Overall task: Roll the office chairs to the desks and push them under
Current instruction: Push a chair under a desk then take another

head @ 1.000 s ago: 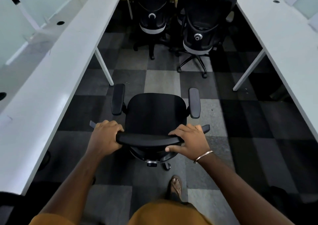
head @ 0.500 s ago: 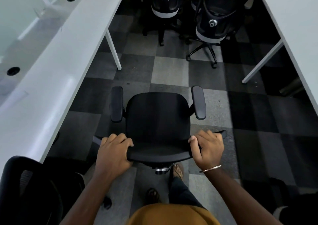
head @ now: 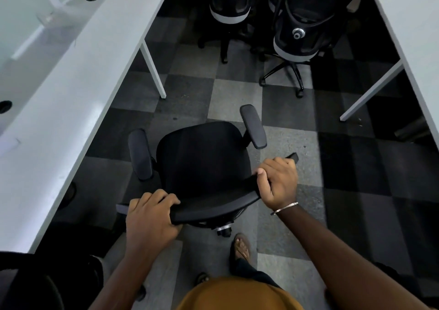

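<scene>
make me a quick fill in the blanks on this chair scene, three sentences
1. Both hands grip the top edge of the black office chair's ____.
2. The long white desk nearest the chair lies on the person's ____ side.
3. The thin metal bangle sits on the ____ wrist.

Missing words: backrest; left; right
</scene>
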The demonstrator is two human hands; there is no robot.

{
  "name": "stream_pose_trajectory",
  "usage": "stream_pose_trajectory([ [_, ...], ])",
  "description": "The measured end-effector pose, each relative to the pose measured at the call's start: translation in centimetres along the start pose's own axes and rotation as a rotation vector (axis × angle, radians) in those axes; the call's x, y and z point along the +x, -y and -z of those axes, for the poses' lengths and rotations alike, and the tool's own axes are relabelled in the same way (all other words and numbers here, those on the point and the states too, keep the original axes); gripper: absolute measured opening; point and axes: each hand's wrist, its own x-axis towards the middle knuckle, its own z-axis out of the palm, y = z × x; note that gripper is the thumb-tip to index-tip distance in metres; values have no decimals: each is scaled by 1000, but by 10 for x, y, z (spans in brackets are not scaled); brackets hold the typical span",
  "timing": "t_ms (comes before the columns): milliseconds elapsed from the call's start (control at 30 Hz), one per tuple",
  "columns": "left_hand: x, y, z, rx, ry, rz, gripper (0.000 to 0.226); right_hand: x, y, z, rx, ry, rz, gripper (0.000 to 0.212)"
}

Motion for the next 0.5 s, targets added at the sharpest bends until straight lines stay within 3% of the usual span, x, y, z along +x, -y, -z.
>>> stream_pose_trajectory([
  [200, 61, -8, 5, 70, -17, 140, 45, 73, -24, -42, 10, 169, -6, 37],
  [500, 134, 18, 13, 50, -71, 261, 39, 153, -5, -102, -71, 290, 76, 40],
])
